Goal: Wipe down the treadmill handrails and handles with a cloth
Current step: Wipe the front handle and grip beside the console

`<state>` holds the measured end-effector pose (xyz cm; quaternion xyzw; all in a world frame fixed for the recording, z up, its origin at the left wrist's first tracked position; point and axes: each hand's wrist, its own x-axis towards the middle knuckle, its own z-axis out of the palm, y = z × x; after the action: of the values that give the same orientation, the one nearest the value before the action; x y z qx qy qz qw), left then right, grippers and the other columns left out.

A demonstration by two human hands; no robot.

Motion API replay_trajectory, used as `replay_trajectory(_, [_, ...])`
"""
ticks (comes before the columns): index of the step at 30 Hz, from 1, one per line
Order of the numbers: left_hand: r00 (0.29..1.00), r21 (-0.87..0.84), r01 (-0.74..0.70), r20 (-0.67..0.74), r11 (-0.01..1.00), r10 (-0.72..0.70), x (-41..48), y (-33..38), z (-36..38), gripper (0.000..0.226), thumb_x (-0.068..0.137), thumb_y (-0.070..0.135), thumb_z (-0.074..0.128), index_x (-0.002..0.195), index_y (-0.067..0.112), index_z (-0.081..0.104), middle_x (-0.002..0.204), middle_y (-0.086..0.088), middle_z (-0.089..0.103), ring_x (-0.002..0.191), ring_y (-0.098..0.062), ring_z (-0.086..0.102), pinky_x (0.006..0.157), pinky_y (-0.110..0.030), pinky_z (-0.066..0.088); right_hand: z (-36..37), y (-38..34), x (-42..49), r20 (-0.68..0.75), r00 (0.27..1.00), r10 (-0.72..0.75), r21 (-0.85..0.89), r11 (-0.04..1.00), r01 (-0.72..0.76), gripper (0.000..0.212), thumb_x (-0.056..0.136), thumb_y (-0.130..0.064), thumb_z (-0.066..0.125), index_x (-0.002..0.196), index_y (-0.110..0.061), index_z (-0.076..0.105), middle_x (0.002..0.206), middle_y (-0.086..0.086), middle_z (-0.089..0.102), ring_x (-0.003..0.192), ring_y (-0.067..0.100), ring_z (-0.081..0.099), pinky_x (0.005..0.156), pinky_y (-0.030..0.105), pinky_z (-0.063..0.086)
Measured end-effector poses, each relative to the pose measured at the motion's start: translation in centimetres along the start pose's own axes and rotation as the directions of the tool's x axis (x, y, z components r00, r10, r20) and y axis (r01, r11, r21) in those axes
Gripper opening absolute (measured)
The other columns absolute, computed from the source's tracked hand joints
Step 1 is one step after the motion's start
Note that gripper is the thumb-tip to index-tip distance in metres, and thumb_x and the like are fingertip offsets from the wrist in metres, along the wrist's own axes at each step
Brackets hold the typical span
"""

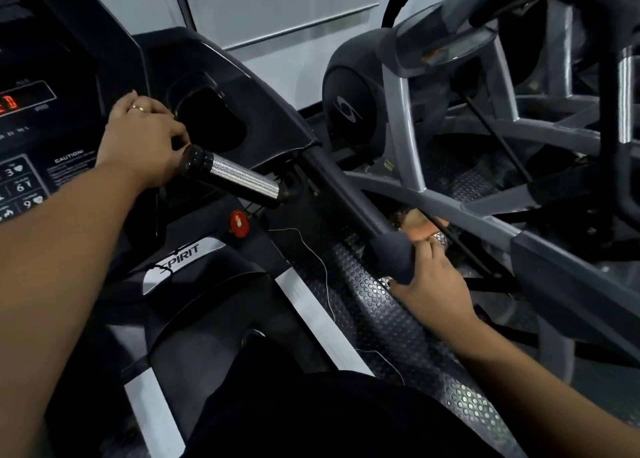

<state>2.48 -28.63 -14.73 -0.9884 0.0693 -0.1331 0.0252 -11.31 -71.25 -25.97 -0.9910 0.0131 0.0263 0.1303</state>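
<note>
Gym floor, studded rubber mat (363, 305) under machines; elliptical trainer (398, 111) just beside treadmill (194, 249). Right hand (433, 287) curled round dark cloth (391, 255); cloth wrapped over near end of right handrail (339, 187); such grip presses cloth on rail all around, probably for sliding along it. Left hand (145, 142) at black end cap of chrome pulse handle (242, 177); fingers bent round cap, no cloth in it; likely only for balance. Whether this handle is already wiped, cannot tell.

The handle (242, 177) had a bright ribbed metal sleeve and a glossy black cap (194, 159). The handrail (341, 189) looked matt and dark, its end (391, 253) soft and dull. The console (249, 73) was smooth matt plastic, the floor mat (367, 294) studded rubber.
</note>
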Motion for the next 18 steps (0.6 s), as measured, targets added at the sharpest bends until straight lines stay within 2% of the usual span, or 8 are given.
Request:
replay_trajectory(2, [1.0, 0.01, -0.004, -0.001, 1.0, 0.004, 0.0, -0.1, 0.1, 0.015, 0.085, 0.031, 0.065, 0.089, 0.02, 0.075, 0.109, -0.012, 0.065, 0.126, -0.024, 0.042, 0.121, -0.042, 0.006, 0.3, 1.1, -1.4, 0.001, 1.0, 0.014, -0.047, 0.999, -0.014, 0.075, 0.071, -0.043, 0.075, 0.129, -0.013, 0.038, 0.118, 0.009, 0.048, 0.105, 0.033, 0.058, 0.07, 0.038, 0.051])
replay_trajectory(5, [1.0, 0.008, -0.009, -0.007, 1.0, 0.009, 0.1, -0.2, 0.3, 0.015, 0.084, 0.032, 0.066, 0.089, 0.02, 0.075, 0.11, -0.012, 0.064, 0.125, -0.023, 0.042, 0.12, -0.043, 0.008, 0.3, 2.3, -3.3, 0.056, 0.997, 0.059, -0.11, 0.992, -0.053, 0.086, 0.075, -0.049, 0.071, 0.142, -0.014, 0.031, 0.129, 0.008, 0.045, 0.117, 0.03, 0.053, 0.08, 0.041, 0.053])
replay_trajectory(8, [1.0, 0.008, 0.001, -0.005, 1.0, -0.001, 0.2, -0.2, 0.4, 0.015, 0.084, 0.034, 0.065, 0.088, 0.023, 0.074, 0.11, -0.011, 0.064, 0.126, -0.022, 0.042, 0.12, -0.043, 0.008, 0.2, 2.5, -3.8, 0.065, 0.996, 0.064, -0.144, 0.988, -0.054, 0.086, 0.08, -0.051, 0.067, 0.145, -0.013, 0.027, 0.136, 0.008, 0.042, 0.123, 0.027, 0.049, 0.085, 0.039, 0.053])
replay_trajectory(13, [1.0, 0.018, -0.002, -0.021, 1.0, 0.003, 0.2, 0.0, 0.4, 0.013, 0.084, 0.032, 0.067, 0.087, 0.022, 0.074, 0.107, -0.012, 0.065, 0.124, -0.024, 0.043, 0.119, -0.044, 0.009, -0.1, -1.0, -0.8, -0.009, 0.999, -0.04, -0.167, 0.985, 0.038, 0.067, 0.08, -0.048, 0.07, 0.124, -0.008, 0.039, 0.12, 0.013, 0.049, 0.106, 0.033, 0.057, 0.074, 0.04, 0.053])
replay_trajectory(18, [1.0, 0.025, -0.012, -0.023, 1.0, 0.012, 0.2, -0.2, 0.5, 0.013, 0.084, 0.032, 0.068, 0.087, 0.021, 0.075, 0.105, -0.012, 0.064, 0.123, -0.024, 0.044, 0.118, -0.044, 0.009, -0.3, -5.0, 3.1, -0.048, 0.998, -0.04, -0.138, 0.99, 0.033, 0.054, 0.084, -0.047, 0.067, 0.113, -0.011, 0.038, 0.112, 0.01, 0.05, 0.103, 0.029, 0.056, 0.071, 0.038, 0.053])
